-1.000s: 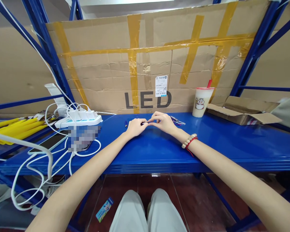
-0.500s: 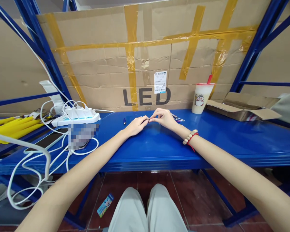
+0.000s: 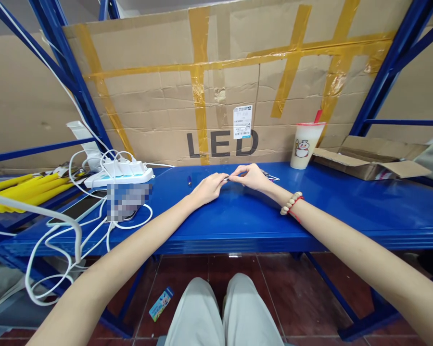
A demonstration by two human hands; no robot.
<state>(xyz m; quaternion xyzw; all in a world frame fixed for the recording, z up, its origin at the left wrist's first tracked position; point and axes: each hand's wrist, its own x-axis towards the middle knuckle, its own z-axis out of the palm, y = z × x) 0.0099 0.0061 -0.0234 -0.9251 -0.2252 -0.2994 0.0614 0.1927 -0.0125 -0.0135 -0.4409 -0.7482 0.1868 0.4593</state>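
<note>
Over the blue tabletop (image 3: 216,223), my left hand (image 3: 210,188) and my right hand (image 3: 251,177) meet fingertip to fingertip. Both are closed in a pinch around a small, dark, thin piece (image 3: 227,178), too small and covered to name. My right hand wears a bead bracelet (image 3: 290,203) with a red cord at the wrist. Left of my left hand lies a short blue pen-like piece (image 3: 189,180). Several thin items (image 3: 271,176), one with a purple-blue edge, lie behind my right hand, which partly hides them.
A drink cup (image 3: 305,146) with a red straw and an open cardboard box (image 3: 364,161) stand at right. At left are a white power strip (image 3: 119,177), phones with loose cables (image 3: 77,209) and yellow-handled things (image 3: 29,190). A large carton (image 3: 159,110) walls the back.
The view has shifted a little, so everything sits slightly further right. My hands stay pinched together, with only slight movement of the fingers around the small piece.
</note>
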